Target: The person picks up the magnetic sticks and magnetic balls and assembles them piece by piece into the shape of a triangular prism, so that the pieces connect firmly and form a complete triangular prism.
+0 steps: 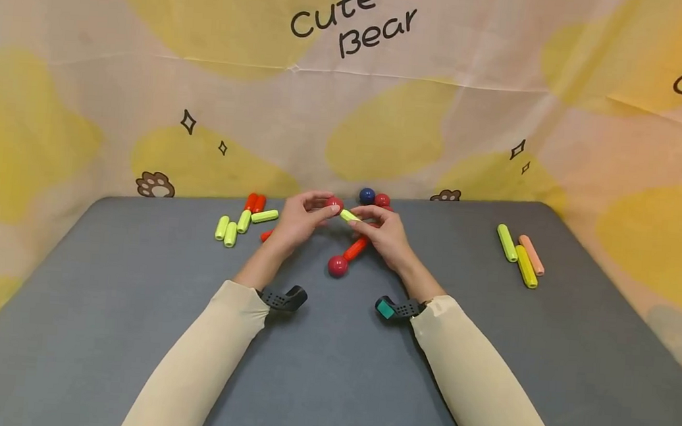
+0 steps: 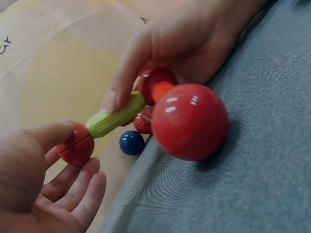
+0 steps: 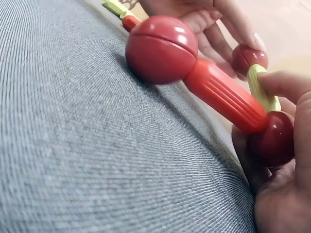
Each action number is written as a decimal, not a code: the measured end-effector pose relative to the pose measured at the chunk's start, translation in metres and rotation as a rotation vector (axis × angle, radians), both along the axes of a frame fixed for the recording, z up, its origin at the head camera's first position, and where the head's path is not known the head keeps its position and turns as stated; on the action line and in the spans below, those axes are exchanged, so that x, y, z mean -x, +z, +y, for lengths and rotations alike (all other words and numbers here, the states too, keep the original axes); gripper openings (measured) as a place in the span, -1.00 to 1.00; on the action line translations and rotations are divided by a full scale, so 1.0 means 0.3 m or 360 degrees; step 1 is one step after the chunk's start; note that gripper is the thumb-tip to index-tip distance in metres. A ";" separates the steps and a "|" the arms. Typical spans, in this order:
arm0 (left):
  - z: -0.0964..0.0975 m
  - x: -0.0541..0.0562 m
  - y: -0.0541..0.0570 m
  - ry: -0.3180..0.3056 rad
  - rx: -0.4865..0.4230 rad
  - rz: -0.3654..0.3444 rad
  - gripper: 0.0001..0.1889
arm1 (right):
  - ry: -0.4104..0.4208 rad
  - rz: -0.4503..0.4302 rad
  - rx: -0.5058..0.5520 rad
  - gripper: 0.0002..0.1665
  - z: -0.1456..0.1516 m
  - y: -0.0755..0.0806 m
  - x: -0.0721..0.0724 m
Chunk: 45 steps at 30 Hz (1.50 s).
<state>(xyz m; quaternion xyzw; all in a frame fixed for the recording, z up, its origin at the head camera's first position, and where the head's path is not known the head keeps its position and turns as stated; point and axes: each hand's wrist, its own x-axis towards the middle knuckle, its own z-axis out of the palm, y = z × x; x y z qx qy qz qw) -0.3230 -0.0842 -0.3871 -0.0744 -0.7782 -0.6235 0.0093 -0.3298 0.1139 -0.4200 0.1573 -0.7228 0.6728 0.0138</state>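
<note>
My left hand (image 1: 300,222) pinches a red ball (image 2: 77,144) between thumb and fingertips. The right hand (image 1: 388,236) holds a short yellow-green rod (image 2: 114,116) with thumb and fingers. In the left wrist view, ball and rod meet end to end above the table. Below the right hand lies an orange-red rod (image 3: 226,94) with a large-looking red ball (image 1: 338,265) at its near end. A second red ball (image 3: 276,138) caps its far end, beside the right palm and partly hidden by that hand.
A blue ball (image 1: 367,196) and a red ball (image 1: 382,200) lie at the table's back edge, beyond the right hand. Several yellow-green rods (image 1: 230,234) and orange-red rods (image 1: 259,203) lie to the left. Far right are green, yellow (image 1: 526,267) and pink rods.
</note>
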 end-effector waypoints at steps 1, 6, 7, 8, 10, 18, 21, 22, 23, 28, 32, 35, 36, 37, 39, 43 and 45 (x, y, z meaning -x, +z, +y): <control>-0.003 0.000 0.004 -0.0016 0.0007 0.0008 -0.53 | 0.0021 0.0005 -0.0008 -0.65 -0.001 0.000 -0.001; -0.006 0.001 0.019 -0.0091 0.0105 0.0044 -0.54 | 0.0120 0.0014 -0.0126 -0.46 0.000 0.001 -0.001; -0.006 0.002 0.020 -0.0110 0.0127 0.0052 -0.54 | 0.0144 0.0024 -0.0154 -0.40 0.001 0.002 -0.001; -0.008 0.002 0.023 -0.0130 0.0158 0.0063 -0.53 | 0.0170 0.0033 -0.0181 -0.34 0.001 0.003 -0.001; -0.014 0.003 0.029 -0.0195 0.0191 0.0090 -0.52 | 0.0229 0.0053 -0.0217 -0.27 -0.001 0.006 -0.001; -0.132 -0.007 0.104 -0.0292 0.0620 0.0193 -0.50 | 0.0273 0.0080 -0.0287 -0.33 -0.009 0.011 -0.006; -0.199 -0.016 0.135 -0.0294 0.0952 0.0170 -0.57 | 0.0222 0.0046 -0.0221 -0.33 -0.006 0.011 -0.008; -0.218 -0.017 0.140 -0.0305 0.1055 0.0154 -0.58 | 0.0204 0.0036 -0.0202 -0.33 -0.003 0.011 -0.008; -0.234 -0.018 0.144 -0.0323 0.1147 0.0130 -0.58 | 0.0189 0.0027 -0.0184 -0.32 -0.001 0.011 -0.008; -0.268 -0.015 0.126 -0.0398 0.1429 -0.0019 -0.53 | 0.0156 -0.0011 -0.0077 -0.30 0.010 0.009 -0.007; -0.267 -0.014 0.101 -0.0350 0.1515 -0.0043 -0.64 | 0.0193 -0.0045 0.0017 -0.28 0.008 0.010 -0.007; -0.254 -0.011 0.087 -0.0274 0.1377 -0.0011 -0.70 | 0.0209 -0.0041 0.0034 -0.26 0.006 0.010 -0.006; -0.244 -0.010 0.084 -0.0261 0.1282 -0.0009 -0.70 | 0.0207 -0.0035 0.0035 -0.27 0.006 0.010 -0.005; -0.231 -0.008 0.081 -0.0259 0.1163 -0.0015 -0.69 | 0.0202 -0.0027 0.0030 -0.26 0.005 0.009 -0.005; -0.201 -0.005 0.076 -0.0282 0.0899 -0.0039 -0.67 | 0.0188 -0.0013 0.0016 -0.26 0.003 0.009 -0.004; -0.144 -0.008 0.073 -0.0375 0.0539 -0.0143 -0.60 | 0.0175 -0.0003 0.0002 -0.24 -0.004 0.008 -0.002; -0.128 -0.013 0.075 -0.0414 0.0491 -0.0172 -0.60 | 0.0172 -0.0003 0.0014 -0.23 -0.007 0.009 -0.002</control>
